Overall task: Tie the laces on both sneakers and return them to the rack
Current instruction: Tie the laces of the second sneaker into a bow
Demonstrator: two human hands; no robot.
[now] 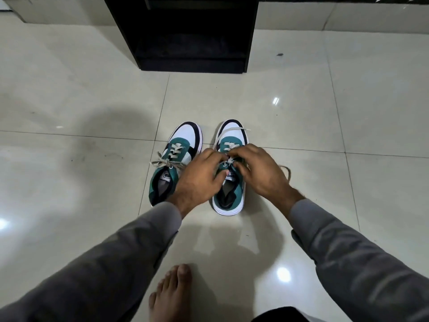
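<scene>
Second sneaker's knot in hand — first one looks done.

Left of your grip, the left sneaker (171, 163) sits on the floor (325, 135) with what looks like a finished bow across its tongue; leave it be. Your left hand (197, 180) and right hand (257, 170) meet over the right sneaker (229, 198), each pinching the lace (228, 160) at the top eyelets, fingers closed on it. One loose end (239, 129) trails beyond your grip over the toe, another loop (286, 170) lies out past your right wrist — gather both before you cinch, and I'd judge pulling evenly outward will seat the knot flat. The rack (185, 31) stands well beyond your hands, straight ahead, waiting for the pair.
</scene>
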